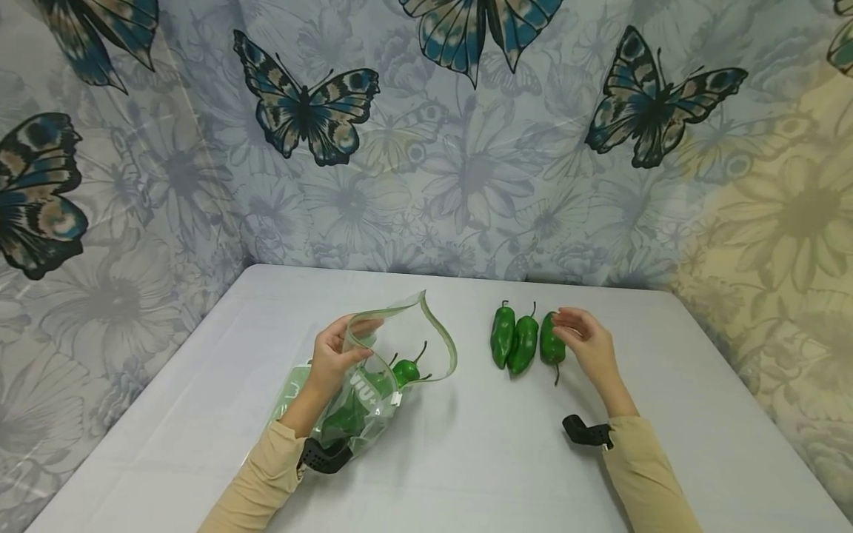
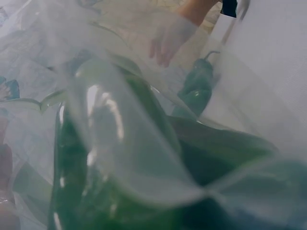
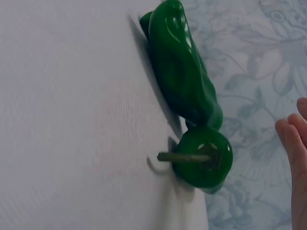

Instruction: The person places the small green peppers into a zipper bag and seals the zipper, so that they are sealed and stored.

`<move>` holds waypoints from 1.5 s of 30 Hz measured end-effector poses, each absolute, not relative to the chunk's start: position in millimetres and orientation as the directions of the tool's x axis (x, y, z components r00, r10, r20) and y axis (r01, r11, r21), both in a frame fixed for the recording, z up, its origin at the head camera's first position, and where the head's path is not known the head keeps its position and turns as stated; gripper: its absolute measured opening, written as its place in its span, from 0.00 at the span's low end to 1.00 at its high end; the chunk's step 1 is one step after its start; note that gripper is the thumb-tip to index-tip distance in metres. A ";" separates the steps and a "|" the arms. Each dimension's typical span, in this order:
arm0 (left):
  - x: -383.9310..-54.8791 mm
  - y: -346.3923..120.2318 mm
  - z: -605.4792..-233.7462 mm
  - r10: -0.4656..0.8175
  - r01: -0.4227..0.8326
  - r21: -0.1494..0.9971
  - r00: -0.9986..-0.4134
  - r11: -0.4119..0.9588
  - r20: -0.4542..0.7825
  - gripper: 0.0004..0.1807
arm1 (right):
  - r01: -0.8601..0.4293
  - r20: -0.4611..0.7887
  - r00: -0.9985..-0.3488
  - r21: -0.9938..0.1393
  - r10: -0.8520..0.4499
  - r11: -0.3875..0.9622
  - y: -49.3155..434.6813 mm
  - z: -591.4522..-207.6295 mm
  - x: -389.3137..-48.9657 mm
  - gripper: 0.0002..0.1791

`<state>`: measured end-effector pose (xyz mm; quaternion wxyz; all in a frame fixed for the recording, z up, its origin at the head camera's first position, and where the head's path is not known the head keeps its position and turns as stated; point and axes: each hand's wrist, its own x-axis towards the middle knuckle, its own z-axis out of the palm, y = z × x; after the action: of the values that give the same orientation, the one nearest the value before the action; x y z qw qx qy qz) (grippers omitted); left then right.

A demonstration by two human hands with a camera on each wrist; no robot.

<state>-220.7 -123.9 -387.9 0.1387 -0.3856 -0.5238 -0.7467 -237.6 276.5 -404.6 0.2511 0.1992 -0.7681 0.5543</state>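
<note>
My left hand (image 1: 333,355) pinches the rim of a clear zip-top bag (image 1: 373,414), whose mouth gapes toward the right. Inside the bag lie several green peppers (image 1: 405,371), one with its stem pointing up at the mouth; they fill the left wrist view (image 2: 115,143) behind cloudy film. Three green peppers stand in a row on the table: a left one (image 1: 503,337), a middle one (image 1: 523,345) and a right one (image 1: 551,344), stem toward me. My right hand (image 1: 586,337) hovers beside the right pepper, fingers loosely bent and, in the right wrist view, apart from it.
A white cloth covers the table (image 1: 466,459). Behind it hangs a curtain (image 1: 466,185) with butterflies and flowers, meeting the table's back edge. A black wrist camera (image 1: 326,455) sits by my left cuff, another black camera (image 1: 586,431) by my right.
</note>
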 end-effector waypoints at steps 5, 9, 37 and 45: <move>-220.6 -123.5 -387.7 0.200 0.610 0.675 -0.662 -0.415 0.722 0.24 | -0.568 0.605 -0.796 -0.738 -0.014 0.365 273.0 -395.3 -230.6 0.15; -220.2 -122.6 -387.8 0.199 0.610 0.674 -0.663 -0.416 0.722 0.23 | -0.542 0.583 -0.812 -0.757 0.002 0.364 281.9 -408.4 -238.6 0.14; -221.8 -123.3 -389.6 0.199 0.618 0.671 -0.657 -0.410 0.727 0.24 | -0.491 0.411 -0.862 -0.533 -0.297 0.689 303.4 -434.3 -252.7 0.25; -220.8 -122.1 -388.7 0.208 0.609 0.673 -0.657 -0.419 0.724 0.24 | -0.500 0.396 -0.860 -0.534 -0.320 0.682 304.7 -436.1 -250.9 0.26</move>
<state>-220.8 -122.1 -388.7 0.1346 -0.3913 -0.5220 -0.7458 -250.9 304.7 -436.1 0.1367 0.2261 -0.9068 0.3286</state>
